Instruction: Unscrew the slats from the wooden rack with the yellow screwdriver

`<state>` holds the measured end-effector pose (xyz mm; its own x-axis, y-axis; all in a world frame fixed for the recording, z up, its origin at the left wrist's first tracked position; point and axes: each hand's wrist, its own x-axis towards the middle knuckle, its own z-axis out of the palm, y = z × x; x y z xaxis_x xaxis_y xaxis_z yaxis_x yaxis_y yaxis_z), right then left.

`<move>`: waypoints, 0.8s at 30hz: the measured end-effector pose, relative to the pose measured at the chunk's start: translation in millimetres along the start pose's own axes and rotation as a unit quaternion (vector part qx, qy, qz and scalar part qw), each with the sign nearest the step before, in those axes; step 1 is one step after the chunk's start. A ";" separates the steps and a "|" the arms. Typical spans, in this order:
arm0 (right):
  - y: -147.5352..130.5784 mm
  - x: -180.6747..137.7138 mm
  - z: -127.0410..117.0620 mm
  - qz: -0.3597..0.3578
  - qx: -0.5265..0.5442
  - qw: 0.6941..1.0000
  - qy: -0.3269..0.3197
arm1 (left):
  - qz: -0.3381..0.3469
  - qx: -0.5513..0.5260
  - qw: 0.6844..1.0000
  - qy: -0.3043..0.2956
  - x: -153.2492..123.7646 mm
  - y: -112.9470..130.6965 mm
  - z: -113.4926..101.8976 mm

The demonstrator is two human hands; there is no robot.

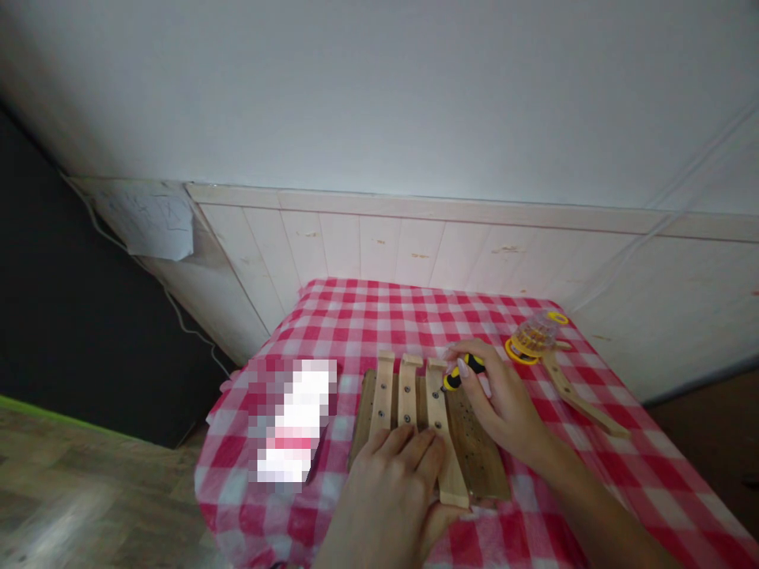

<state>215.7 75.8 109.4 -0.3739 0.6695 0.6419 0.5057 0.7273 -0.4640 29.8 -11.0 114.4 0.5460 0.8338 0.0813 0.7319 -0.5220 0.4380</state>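
Note:
My right hand (pixel 495 395) is closed around a yellow-and-black screwdriver (pixel 455 378), whose tip meets the upper screw of the rightmost light wooden strip (pixel 437 411). Two more light strips lie to its left, the middle one (pixel 409 401) and the left one (pixel 383 395), each with dark screws showing. All three rest on a darker wooden board (pixel 474 442) dotted with small holes. My left hand (pixel 394 482) lies across the lower part of the strips, fingers on top and thumb at the board's near edge, holding the board. It hides the lower ends of the left and middle strips.
A clear container with yellow ends (pixel 532 338) stands at the right, beside another wooden strip (pixel 581 403). At the left lies a pixelated white object (pixel 300 419). Red-and-white checked cloth (pixel 409 308) covers the table, against a panelled wall (pixel 379 245).

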 end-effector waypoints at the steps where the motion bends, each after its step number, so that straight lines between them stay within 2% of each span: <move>1: -1.0 0.0 -0.3 -0.005 0.001 1.000 -0.006 | 0.001 0.000 1.000 0.003 0.0 0.0 0.3; 13: -9.9 -0.3 -6.9 -0.079 0.011 0.994 -0.070 | 0.002 0.003 1.000 0.007 0.4 1.3 -0.8; 15: -9.4 -0.7 -6.1 -0.070 0.012 0.995 -0.073 | -0.001 0.000 1.000 0.004 0.5 1.3 -0.8; 20: -8.5 3.2 -5.3 0.033 -0.017 0.998 -0.050 | -0.003 -0.009 1.000 0.000 0.9 1.7 -0.9; 24: -12.5 12.9 -8.5 0.022 -0.009 0.999 -0.022 | -0.001 -0.009 1.000 0.005 0.9 1.6 -0.3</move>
<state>211.1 74.0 128.7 -0.3845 0.7076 0.5929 0.5366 0.6939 -0.4801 31.3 -11.1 115.5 0.5406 0.8365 0.0889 0.7253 -0.5171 0.4545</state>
